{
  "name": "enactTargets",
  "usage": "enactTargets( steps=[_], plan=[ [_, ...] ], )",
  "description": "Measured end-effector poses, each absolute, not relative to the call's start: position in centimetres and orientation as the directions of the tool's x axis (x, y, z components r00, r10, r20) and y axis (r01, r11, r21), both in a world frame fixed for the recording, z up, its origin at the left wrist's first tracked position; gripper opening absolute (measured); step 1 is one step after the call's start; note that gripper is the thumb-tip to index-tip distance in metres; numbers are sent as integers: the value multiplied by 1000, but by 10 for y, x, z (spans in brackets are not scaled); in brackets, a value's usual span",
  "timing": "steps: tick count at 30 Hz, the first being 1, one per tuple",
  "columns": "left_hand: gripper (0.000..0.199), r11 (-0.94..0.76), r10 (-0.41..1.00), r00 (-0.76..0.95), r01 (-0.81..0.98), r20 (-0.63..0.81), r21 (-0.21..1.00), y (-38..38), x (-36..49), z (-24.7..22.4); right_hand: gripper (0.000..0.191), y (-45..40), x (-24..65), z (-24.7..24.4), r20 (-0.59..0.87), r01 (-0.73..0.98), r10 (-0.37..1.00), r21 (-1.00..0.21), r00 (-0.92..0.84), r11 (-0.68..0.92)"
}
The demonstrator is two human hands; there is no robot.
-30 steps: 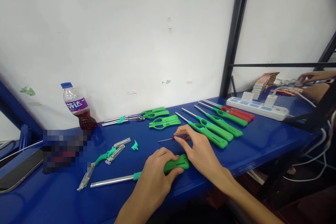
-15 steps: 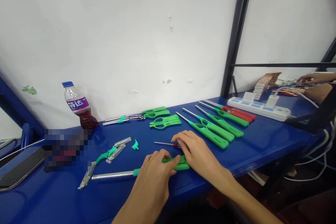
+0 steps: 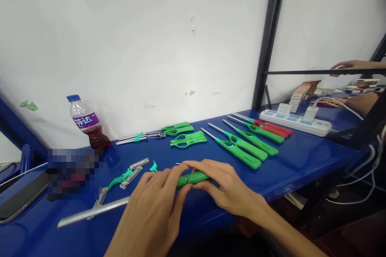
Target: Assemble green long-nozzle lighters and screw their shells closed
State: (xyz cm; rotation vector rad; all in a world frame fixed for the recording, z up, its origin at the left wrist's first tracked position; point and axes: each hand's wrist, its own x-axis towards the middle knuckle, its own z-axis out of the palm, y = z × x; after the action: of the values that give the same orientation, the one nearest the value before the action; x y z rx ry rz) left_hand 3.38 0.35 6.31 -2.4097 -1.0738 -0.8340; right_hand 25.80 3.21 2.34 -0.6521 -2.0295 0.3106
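Between my hands is a green gas lighter [image 3: 196, 177] with a long silver tube that points left. My left hand [image 3: 153, 202] is closed round its front part, hiding the trigger area. The fingers of my right hand [image 3: 224, 180] grip the handle's rear end. Just behind my right fingertips shows the thin tip of a screwdriver [image 3: 179, 164]; its handle is hidden. To the left lie clear fuel tanks [image 3: 132, 176], teal triggers [image 3: 122, 177] and one loose teal trigger [image 3: 154, 166].
Green lighters [image 3: 238, 153] and red ones [image 3: 271, 127] lie in a row at right, near a white power strip [image 3: 297, 122]. Green shell halves [image 3: 188, 139] and metal tubes [image 3: 129, 140] lie along the wall. A drink bottle [image 3: 87, 122] and a phone [image 3: 24, 196] are at left. Another person's hand [image 3: 346, 65] shows far right.
Both hands have lifted and tilted the lighter, its tube tip swinging left and nearer to me. My right hand has moved from the screwdriver to the handle end. The other person's hand has risen.
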Motion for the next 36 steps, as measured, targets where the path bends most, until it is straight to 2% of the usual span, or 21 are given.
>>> enactTargets(
  steps=[2,3,7,11,15,18,20,23,26,30,36],
  plan=[
    [31,-561,537,550,799,639,-216,10,14,65,35,33,258,22,757,307,556,-469,-343,828],
    [33,-577,520,594,774,613,-261,14,3,65,31,33,258,22,768,299,557,-476,-317,827],
    [43,-629,532,639,738,556,-245,28,-25,64,23,28,259,27,758,241,558,-504,-337,829],
    [61,-701,505,688,679,520,-218,30,-16,60,37,19,262,37,683,191,549,-530,-482,827],
    [81,-701,538,685,687,490,-192,30,-6,58,66,7,266,46,523,144,588,-659,-617,738],
    [90,-711,529,707,671,469,-209,33,-3,58,82,0,265,49,474,91,570,-710,-671,698],
    [89,-691,518,703,680,487,-247,34,2,57,88,-2,264,48,495,116,573,-682,-654,722],
    [77,-619,479,636,733,605,-282,29,15,57,93,-1,262,42,569,197,601,-614,-561,764],
    [57,-592,450,535,778,715,-210,18,30,58,97,3,262,33,627,291,644,-579,-439,762],
    [35,-660,471,539,740,698,-127,8,39,58,95,8,261,26,686,319,658,-576,-311,752],
    [44,-640,509,557,755,656,-144,11,37,56,78,10,260,27,688,252,630,-579,-360,775]
  ],
)
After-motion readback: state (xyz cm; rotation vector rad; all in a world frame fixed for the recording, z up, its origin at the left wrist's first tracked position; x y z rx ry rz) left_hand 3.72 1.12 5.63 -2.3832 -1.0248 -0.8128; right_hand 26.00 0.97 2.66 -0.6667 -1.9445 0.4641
